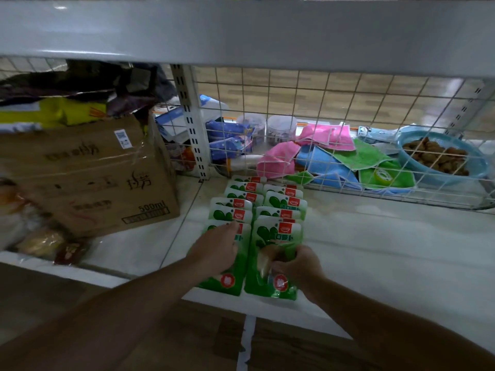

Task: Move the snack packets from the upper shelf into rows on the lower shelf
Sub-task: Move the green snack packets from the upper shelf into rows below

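White lower shelf [375, 250] ahead of me, dim under the grey front lip of the upper shelf [241, 30]. Right hand [300, 266] first: its fingers [281, 266] are curled in, pinching the near end of the right front packet [270, 236], which lies flat at the shelf's front edge. Left hand [217, 250] now: fingers [231, 229] laid out fairly straight, pressing down on the left front packet [227, 282], which sits edge to edge with the one I'm pinching. Past my fingertips the other snack packets [285, 203] run away from me in two overlapping rows, green and white with red labels, reaching nearly to the wire mesh [321, 103] at the back. Out to the left of my left hand a taped cardboard box [93, 178] stands on the shelf. Beyond the mesh, up and right of my right hand, lie pink, blue and green cloths [348, 156], and further right a blue bowl [409, 163] of brown lumps.
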`<state>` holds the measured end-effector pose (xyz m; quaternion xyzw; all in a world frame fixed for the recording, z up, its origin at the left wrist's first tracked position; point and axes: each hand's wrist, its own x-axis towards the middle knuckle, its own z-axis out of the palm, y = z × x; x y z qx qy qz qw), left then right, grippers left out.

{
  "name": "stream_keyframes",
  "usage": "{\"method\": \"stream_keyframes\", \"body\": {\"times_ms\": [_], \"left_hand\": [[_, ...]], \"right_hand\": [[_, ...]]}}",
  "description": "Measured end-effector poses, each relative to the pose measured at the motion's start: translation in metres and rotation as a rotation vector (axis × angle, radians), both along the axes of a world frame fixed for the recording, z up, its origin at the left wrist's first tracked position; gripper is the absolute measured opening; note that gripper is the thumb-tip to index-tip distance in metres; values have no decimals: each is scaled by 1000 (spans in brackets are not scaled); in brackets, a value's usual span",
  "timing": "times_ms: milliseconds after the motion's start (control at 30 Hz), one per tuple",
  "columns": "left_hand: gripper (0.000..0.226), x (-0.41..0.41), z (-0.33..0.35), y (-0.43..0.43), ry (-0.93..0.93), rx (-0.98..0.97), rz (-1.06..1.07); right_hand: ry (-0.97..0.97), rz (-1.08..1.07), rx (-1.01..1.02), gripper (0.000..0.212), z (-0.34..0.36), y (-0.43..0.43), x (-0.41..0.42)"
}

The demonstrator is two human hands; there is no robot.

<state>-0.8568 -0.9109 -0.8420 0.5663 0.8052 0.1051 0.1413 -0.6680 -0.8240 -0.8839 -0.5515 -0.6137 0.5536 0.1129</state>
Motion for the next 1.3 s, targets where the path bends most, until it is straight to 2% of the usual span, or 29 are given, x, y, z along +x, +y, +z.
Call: {"method": "stream_keyframes", "body": {"times_ms": [100,200,300,433,500,900,1067,1300], "left_hand": [[5,-3,1,-1,23,5,-19],[6,-3,2,0,27,23,-30],[9,1,3,4,14,30,-44],[31,7,3,7,-32,21,-53],[36,10,3,8,-29,14,-58],[35,14,5,8,-11,38,-91],[27,20,9,11,-8,33,-89],[35,38,32,21,21,105,-138]], "right_hand": [[-147,27,208,34,0,-9,4],[-228,55,281,44,-2,-11,10],[-247,49,297,54,-6,-11,13],[-247,70,299,54,-9,-14,12],[-243,86,309,53,-11,-16,12],[-264,89,356,59,-21,-15,12],[-253,116,373,59,-20,-16,16],[-365,164,594,64,34,-1,34]]}}
